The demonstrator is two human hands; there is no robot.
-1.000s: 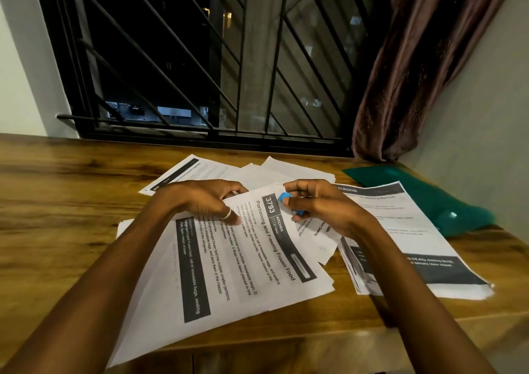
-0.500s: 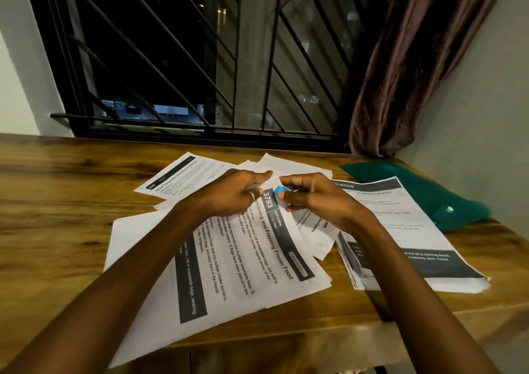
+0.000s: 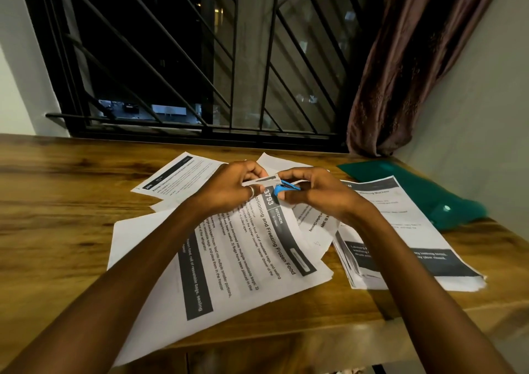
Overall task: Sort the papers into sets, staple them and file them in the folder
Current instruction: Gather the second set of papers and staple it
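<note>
Wood-grain table seen from a head cam, w/ printed papers spread across the middle. Person's left hand, ring on one finger, pinches the far corner of the top sheet, headed "3793 KITCHEN" and titled "Portioning and Freezing Frozen Food". Its fingers are curled round the paper edge, and the corner is lifted a bit off the table.

Person's right hand grips a small blue stapler, fingers curled over it and thumb underneath. Stapler's nose sits at that same corner, just beside the left fingertips; can't tell if it's squeezed closed.

Top sheet lies at an angle on more white sheets that reach the near edge of the table. A smaller page pokes out from under it, below the right wrist. One more printed page lies far left, partly under the pile.

Near right is a separate stack w/ a dark band across it, edges uneven. Green folder lies flat at far right, touching the stack's far corner, closed, w/ a pale snap on it.

Beyond the table: window bars, black, dark outside. Brown curtain hangs far right, next to a pale wall.
</note>
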